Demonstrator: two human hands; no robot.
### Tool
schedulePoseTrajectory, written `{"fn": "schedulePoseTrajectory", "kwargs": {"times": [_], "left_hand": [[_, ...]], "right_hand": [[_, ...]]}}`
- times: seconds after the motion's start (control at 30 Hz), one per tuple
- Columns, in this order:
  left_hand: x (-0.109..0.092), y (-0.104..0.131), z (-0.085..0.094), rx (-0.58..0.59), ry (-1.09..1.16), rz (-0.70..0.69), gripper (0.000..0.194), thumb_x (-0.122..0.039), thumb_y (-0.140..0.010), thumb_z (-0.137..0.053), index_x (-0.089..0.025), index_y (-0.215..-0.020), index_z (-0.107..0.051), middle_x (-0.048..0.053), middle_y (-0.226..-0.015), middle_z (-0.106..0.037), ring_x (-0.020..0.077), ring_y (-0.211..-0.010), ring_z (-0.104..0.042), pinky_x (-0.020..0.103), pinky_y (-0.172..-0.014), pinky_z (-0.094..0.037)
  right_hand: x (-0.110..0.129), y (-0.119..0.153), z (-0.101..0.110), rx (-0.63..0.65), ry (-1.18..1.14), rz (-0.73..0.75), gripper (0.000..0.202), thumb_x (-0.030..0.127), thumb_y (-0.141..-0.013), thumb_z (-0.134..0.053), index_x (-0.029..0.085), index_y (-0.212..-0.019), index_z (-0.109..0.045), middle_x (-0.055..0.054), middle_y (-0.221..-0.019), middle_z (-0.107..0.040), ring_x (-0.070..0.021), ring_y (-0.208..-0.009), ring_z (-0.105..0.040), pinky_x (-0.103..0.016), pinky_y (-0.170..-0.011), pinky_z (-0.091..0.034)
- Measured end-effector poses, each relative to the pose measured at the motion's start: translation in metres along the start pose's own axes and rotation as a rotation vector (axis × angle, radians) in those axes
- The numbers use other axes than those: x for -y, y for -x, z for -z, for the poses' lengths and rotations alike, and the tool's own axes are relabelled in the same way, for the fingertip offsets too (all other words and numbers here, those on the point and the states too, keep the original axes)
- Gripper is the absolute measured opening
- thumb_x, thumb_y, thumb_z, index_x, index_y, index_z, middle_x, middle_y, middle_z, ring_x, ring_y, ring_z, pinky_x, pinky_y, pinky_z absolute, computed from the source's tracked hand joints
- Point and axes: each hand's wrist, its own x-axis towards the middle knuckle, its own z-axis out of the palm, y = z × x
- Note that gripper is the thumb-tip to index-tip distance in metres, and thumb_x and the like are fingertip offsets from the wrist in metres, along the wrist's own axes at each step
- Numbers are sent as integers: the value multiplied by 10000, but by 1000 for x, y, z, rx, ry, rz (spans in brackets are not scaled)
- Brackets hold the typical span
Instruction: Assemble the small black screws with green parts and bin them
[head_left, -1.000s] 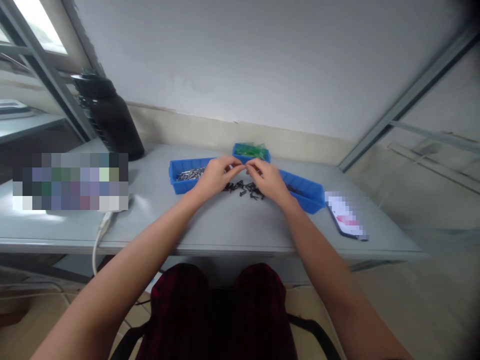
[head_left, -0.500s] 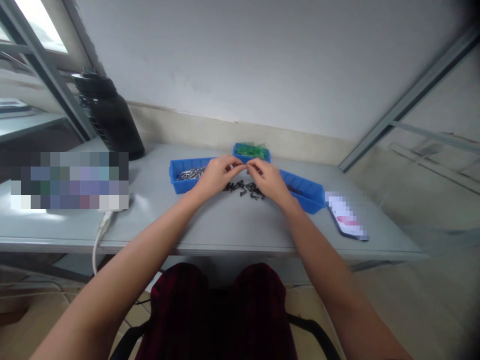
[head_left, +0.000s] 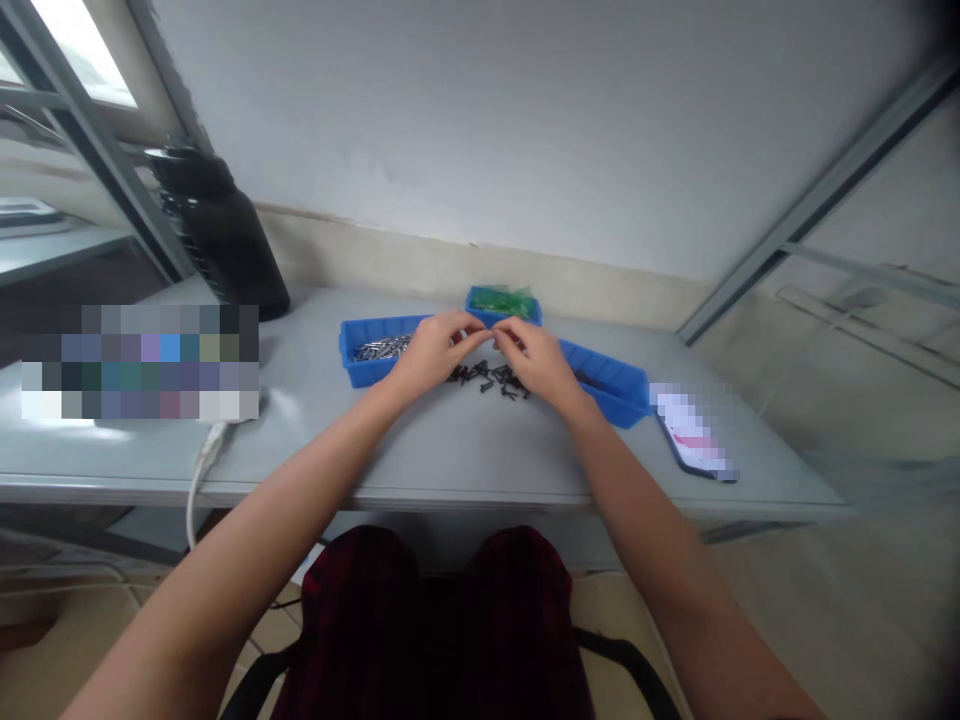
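Note:
My left hand [head_left: 439,345] and my right hand [head_left: 531,352] meet at the fingertips above the desk, both pinched closed. Whatever is between the fingers is too small to make out. Under and between them lies a loose pile of black screws [head_left: 495,378]. Beside my left hand, a blue bin [head_left: 365,375] holds silver metal pieces [head_left: 382,347]. Another blue bin [head_left: 626,400], with dark pieces inside, is partly hidden behind my right hand and wrist. Just beyond my fingertips sits a small blue bin [head_left: 474,302] with green pieces [head_left: 504,300].
A large black bottle [head_left: 229,240] stands at the back left of the grey desk [head_left: 465,450]. A phone [head_left: 694,440] lies on the right. At the left is a blurred-out item with a white cable [head_left: 196,490]. The wall rises behind.

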Motion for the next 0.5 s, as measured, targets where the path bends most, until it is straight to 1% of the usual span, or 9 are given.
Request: {"fn": "schedulePoseTrajectory", "kwargs": {"times": [0.5], "left_hand": [[2, 0, 0, 2, 4, -10, 253, -399, -938, -571, -196, -904, -717, 54, -893, -736, 157, -765, -631, 290, -735, -489]], "right_hand": [[0, 1, 0, 3, -2, -16, 272, 420, -985, -440, 223, -938, -622, -43, -843, -693, -192, -769, -631, -319, -729, -450]]}}
